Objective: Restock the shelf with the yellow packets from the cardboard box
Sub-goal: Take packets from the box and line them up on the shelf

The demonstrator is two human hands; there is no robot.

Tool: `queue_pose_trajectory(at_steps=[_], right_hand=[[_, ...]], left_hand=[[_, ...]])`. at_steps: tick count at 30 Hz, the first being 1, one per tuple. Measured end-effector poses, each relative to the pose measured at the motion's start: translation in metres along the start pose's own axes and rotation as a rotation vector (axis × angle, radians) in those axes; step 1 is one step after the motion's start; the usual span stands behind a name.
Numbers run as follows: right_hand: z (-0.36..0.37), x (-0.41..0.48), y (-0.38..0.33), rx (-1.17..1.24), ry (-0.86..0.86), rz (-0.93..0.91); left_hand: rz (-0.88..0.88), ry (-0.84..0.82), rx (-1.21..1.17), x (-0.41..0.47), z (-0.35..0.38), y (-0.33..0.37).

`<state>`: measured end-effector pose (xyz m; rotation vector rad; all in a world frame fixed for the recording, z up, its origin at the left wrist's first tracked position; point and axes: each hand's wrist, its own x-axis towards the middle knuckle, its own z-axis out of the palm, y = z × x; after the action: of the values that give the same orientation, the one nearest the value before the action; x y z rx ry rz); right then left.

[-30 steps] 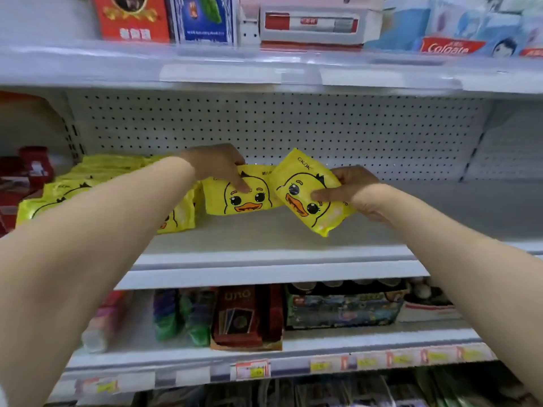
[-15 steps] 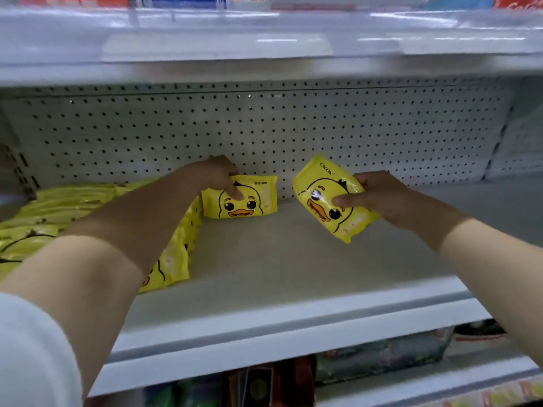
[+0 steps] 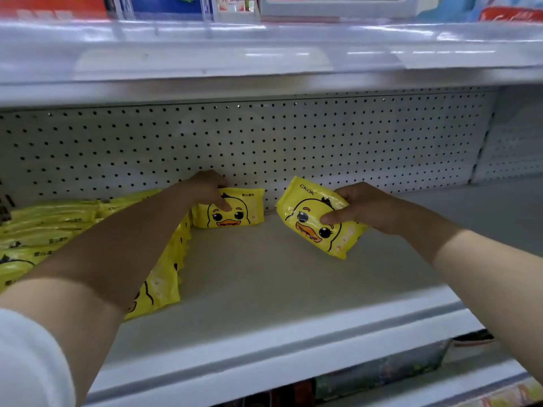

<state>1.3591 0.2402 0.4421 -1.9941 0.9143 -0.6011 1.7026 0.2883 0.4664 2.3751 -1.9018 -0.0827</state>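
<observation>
A yellow duck packet [image 3: 235, 211] stands upright on its long edge at the back of the white shelf [image 3: 264, 283], against the pegboard. My left hand [image 3: 205, 188] grips it from above, thumb on its front. My right hand [image 3: 364, 208] holds a second yellow duck packet [image 3: 311, 212] tilted in the air just above the shelf, to the right of the first. Rows of several more yellow packets [image 3: 53, 230] stand to the left, partly hidden by my left forearm. The cardboard box is out of view.
The perforated back panel [image 3: 323, 142] closes the shelf behind. The shelf above [image 3: 264, 63] overhangs low, with boxed goods on it. Bare shelf surface stretches to the right of the packets. A lower shelf with boxed goods [image 3: 382, 374] shows beneath.
My left hand has set its packet down at the back against the pegboard and stays on it. My right hand has moved its packet forward and apart from the first; the view came closer.
</observation>
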Motion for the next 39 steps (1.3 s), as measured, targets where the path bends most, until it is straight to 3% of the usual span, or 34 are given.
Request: queue_pose_trajectory(at_steps=[9,16,22,24,27,31,33,36,39], right_hand=[[-0.001,0.009,-0.002,0.026,-0.003,0.028],[0.003,0.015,-0.003,0.056,-0.013,0.016],[0.000,0.017,-0.004,0.069,-0.028,0.009],[-0.001,0.016,-0.006,0.076,-0.034,0.006],[-0.003,0.012,-0.008,0.094,-0.057,0.002],[-0.007,0.001,-0.010,0.108,-0.091,-0.008],[-0.010,-0.007,-0.013,0.109,-0.142,-0.021],[-0.013,-0.022,-0.017,0.104,-0.194,-0.063],[-0.018,-0.033,-0.014,0.176,-0.122,-0.109]], left_hand=[[-0.001,0.072,0.109,0.013,0.006,0.002],[-0.014,0.229,0.418,0.010,0.008,0.016],[-0.055,0.281,0.431,0.006,0.011,0.023],[-0.054,0.303,0.334,0.003,0.009,0.026],[0.047,0.351,-0.105,-0.014,-0.005,0.044],[0.186,0.090,-0.768,-0.059,-0.002,0.084],[0.178,0.066,-0.838,-0.076,0.015,0.098],[0.120,0.168,-0.969,-0.099,0.034,0.117],[0.088,0.298,-1.111,-0.122,0.045,0.134]])
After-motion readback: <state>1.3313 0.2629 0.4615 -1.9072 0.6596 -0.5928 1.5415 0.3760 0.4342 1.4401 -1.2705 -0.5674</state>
